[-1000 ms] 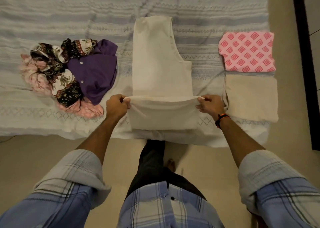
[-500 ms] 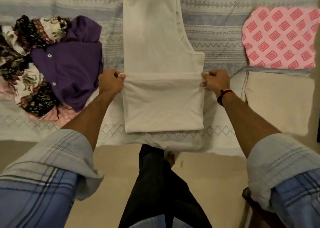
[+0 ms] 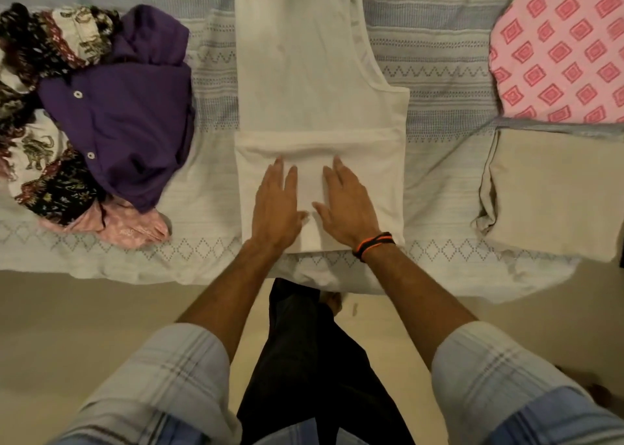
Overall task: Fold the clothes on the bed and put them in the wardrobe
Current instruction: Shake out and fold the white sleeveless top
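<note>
head view | bed (image 3: 209,188) under a pale striped, patterned spread, beige floor (image 3: 84,309) below | white garment (image 3: 317,100) at centre, bottom folded up — left hand (image 3: 275,208) and right hand (image 3: 347,208) pressing flat, fingers straight | unfolded pile (image 3: 84,113) left | pink folded cloth (image 3: 560,59) and beige folded cloth (image 3: 553,188) right

Both hands lie flat, fingers straight, side by side on the folded lower part of a white garment (image 3: 317,73) on the bed (image 3: 439,56): left hand (image 3: 275,201), right hand (image 3: 347,204); a heap of unfolded clothes (image 3: 101,117) lies left; a pink folded piece (image 3: 557,59) and a beige one (image 3: 553,191), perhaps trousers, lie right.
</note>
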